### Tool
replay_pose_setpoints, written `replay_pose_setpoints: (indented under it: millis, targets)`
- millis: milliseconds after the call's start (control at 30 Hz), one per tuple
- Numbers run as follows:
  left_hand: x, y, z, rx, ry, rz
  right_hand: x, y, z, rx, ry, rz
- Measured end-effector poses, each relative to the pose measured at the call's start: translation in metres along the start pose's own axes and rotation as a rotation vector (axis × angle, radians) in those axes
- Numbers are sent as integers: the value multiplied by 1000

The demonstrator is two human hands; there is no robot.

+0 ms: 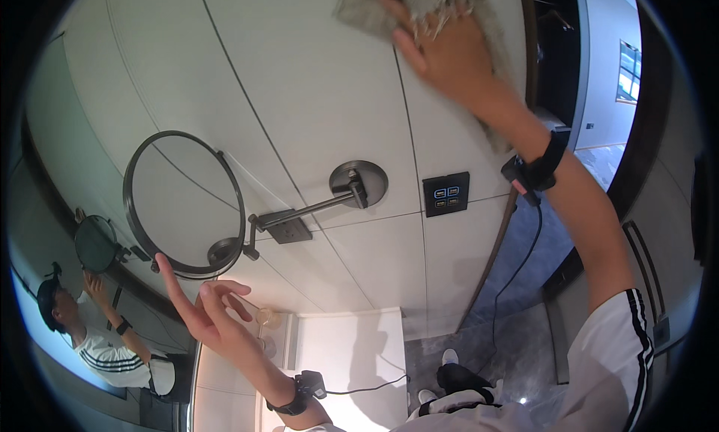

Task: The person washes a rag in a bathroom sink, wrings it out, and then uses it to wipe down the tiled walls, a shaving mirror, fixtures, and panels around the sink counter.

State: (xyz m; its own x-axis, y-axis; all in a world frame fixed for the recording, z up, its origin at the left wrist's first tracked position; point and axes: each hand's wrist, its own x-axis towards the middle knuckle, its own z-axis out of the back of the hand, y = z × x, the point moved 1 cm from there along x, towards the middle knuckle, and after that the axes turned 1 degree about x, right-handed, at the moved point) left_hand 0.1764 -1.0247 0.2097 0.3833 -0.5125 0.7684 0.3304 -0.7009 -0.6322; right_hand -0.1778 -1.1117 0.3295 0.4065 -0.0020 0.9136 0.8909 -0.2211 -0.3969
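Observation:
A greyish fringed cloth [365, 10] lies against the tiled wall under my right hand [458, 58], which holds it there with the fingers spread; part of it hangs behind the wrist. Lower left, my left hand [216, 319] holds nothing. Its index finger points up to the lower rim of a round, dark-framed vanity mirror [182, 201], touching it or very close; I cannot tell which. A jointed metal arm [314, 208] joins the mirror to a round wall plate [340, 179].
A black switch panel [446, 194] and a dark socket [289, 229] sit on the wall. Cables trail from both wrist straps. A white counter [348, 342] lies below, with glasses [268, 318] at its left. A large wall mirror [50, 168] fills the left; a doorway [609, 95] stands at right.

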Motion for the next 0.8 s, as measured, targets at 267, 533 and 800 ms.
replay_pose_setpoints:
  millis: [267,533,800]
  targets:
    - [-28,4,-10,-90,128,100,-100,33,10,329,219,253]
    - [-91,87,-75,38,452,19,-141,21,23,329,382,294]
    - [-109,150,-119,265,522,-422,-169,-11,20,340,481,463]
